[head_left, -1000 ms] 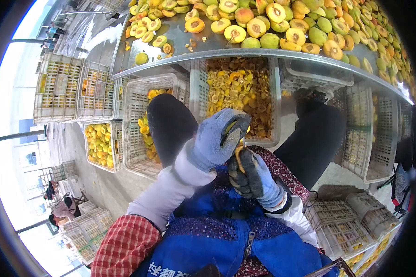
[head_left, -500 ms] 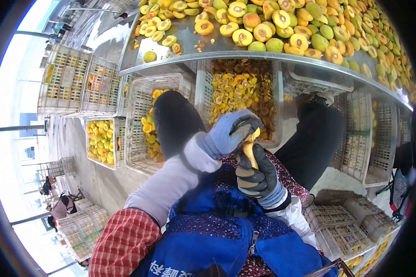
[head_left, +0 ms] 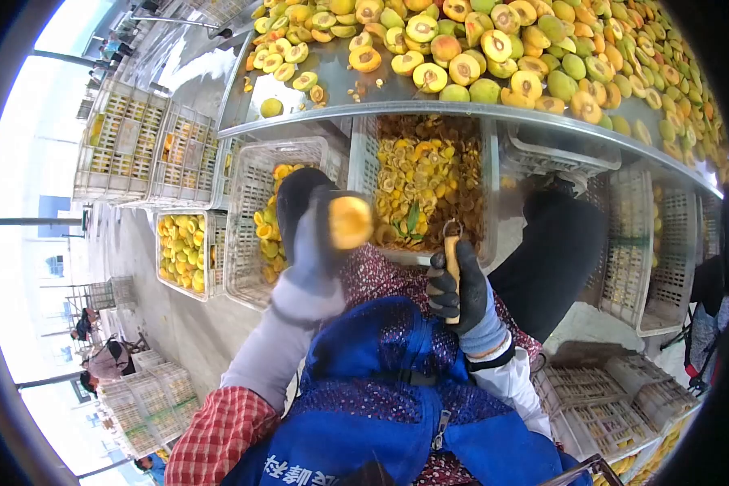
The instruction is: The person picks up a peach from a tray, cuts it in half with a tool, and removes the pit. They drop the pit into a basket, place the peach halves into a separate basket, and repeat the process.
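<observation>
Orange flesh is shown by the halved fruit (head_left: 351, 223), which is held in the left hand (head_left: 314, 245) — this hand is blurred, and the exact placing of its fingers cannot be told. Well apart from it, a wooden-handled tool (head_left: 452, 279) is gripped by the right hand (head_left: 471, 298), with fingers curled around the handle — its metal loop (head_left: 454, 227) is pointed toward a crate (head_left: 364, 174) filled with fruit scraps (head_left: 417, 174).
</observation>
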`<state>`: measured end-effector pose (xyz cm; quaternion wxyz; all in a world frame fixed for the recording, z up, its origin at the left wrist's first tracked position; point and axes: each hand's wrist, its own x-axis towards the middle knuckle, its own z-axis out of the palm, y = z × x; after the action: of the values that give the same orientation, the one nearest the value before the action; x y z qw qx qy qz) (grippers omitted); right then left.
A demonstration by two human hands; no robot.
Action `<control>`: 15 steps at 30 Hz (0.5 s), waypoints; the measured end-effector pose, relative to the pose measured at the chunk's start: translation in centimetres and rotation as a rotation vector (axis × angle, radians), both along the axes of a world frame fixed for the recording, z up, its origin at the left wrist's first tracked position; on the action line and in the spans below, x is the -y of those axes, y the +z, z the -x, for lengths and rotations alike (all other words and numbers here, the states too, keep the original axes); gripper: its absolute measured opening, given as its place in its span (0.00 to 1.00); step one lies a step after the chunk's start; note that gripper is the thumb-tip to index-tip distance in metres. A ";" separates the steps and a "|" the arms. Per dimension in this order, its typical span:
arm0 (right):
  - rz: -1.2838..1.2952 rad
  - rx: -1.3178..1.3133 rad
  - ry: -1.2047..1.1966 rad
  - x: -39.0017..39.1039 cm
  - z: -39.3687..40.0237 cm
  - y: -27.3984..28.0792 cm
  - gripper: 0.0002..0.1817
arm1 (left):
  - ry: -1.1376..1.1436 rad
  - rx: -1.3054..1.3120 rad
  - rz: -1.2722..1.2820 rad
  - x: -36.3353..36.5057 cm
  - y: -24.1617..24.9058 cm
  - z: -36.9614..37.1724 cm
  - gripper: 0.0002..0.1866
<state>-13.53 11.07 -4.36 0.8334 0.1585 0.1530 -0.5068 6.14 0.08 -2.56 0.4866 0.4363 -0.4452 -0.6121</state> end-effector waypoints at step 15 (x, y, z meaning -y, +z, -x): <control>-0.101 -0.780 0.033 2.2 0.6 -1.5 0.25 | 0.247 1.526 0.265 27.0 1.1 -4.3 0.25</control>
<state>-14.16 8.84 -5.84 0.7120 -0.0076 0.4853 -0.5074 10.47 -26.93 -1.41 0.1585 0.7210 -0.6740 -0.0264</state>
